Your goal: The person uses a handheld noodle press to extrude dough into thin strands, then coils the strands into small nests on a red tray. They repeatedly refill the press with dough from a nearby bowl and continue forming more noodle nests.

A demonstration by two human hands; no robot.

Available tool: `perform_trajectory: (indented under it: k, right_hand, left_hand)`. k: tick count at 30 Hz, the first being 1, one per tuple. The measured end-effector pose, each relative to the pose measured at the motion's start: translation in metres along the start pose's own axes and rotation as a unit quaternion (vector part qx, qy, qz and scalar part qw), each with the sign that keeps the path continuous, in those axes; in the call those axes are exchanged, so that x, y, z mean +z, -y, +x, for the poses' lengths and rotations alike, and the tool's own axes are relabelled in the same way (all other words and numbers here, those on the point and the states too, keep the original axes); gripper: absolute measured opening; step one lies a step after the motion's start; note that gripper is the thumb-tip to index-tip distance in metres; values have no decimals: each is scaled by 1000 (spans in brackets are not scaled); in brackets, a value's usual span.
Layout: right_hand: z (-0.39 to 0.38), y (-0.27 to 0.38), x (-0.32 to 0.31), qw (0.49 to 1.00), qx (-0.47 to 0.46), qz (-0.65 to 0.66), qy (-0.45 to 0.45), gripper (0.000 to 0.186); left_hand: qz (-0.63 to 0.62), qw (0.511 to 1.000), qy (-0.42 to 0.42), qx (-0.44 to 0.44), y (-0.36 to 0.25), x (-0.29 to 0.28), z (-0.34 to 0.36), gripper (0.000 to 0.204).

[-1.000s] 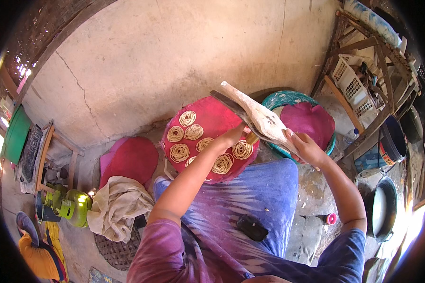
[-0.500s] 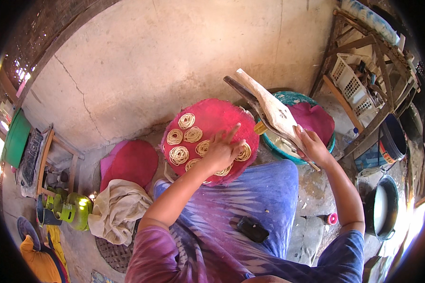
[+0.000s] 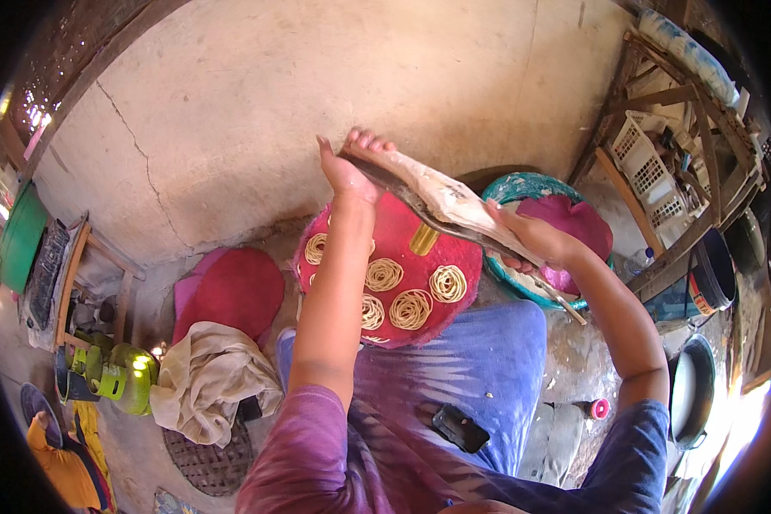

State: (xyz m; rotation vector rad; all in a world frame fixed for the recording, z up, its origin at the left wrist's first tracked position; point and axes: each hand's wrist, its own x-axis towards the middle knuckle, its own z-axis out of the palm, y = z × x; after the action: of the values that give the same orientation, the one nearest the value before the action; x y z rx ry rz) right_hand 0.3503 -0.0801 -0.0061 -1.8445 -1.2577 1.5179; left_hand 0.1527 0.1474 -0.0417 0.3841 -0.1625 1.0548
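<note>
My left hand [image 3: 351,176] is wrapped round the far left end of a wooden dough press [image 3: 450,195], which has two long handles dusted pale with flour. Closed on the press's other end is my right hand [image 3: 541,238]. A brass cylinder [image 3: 424,240] hangs from the press's middle, above a round red mat [image 3: 392,224]. Several flat coils of pale dough strands [image 3: 411,308] lie on that mat, in front of my knees. My left forearm hides part of its left side and some of the coils.
Right of the mat stands a teal basin [image 3: 512,185] with a dark red cloth [image 3: 565,221] in it. Spare red mats [image 3: 244,295], a cream cloth [image 3: 210,377] and a green gas cylinder [image 3: 135,377] are at the left. A black handset-like object [image 3: 461,427] lies in my lap.
My left hand has risen from the coils on the mat and taken hold of the press's far end. The press has swung left and lower, over the mat; my right hand still grips it.
</note>
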Motion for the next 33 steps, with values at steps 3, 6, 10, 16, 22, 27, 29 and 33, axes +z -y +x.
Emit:
perform_trajectory:
  k: [3, 6, 10, 16, 22, 27, 29, 33]
  right_hand:
    - [35, 4, -1, 995, 45, -87, -32, 80]
    - [56, 12, 8, 974, 57, -185, -119, 81]
    - [49, 21, 19, 978, 11, -162, -133, 82]
    - [32, 24, 6, 968, -5, -192, -160, 81]
    - [32, 13, 25, 952, -122, -222, -170, 84]
    - [17, 3, 9, 956, -15, -225, -190, 81]
    - [20, -3, 7, 950, -30, -227, -212, 82]
    - [23, -21, 9, 961, -20, -167, -221, 83]
  left_hand:
    - [-39, 982, -181, 25, 10, -49, 6, 54]
    - [-92, 976, -196, 31, -3, -77, 12, 59]
    - [-49, 993, -93, 57, -22, -69, 11, 57]
    - [-57, 985, -157, 46, -2, -37, 4, 51]
    - [5, 991, -121, 57, -23, -31, 7, 52]
    - [-79, 983, -166, 0, 8, -38, -1, 56]
    - [-77, 982, -172, -5, 20, -36, 3, 56]
    - [135, 971, -190, -58, 26, -35, -5, 51]
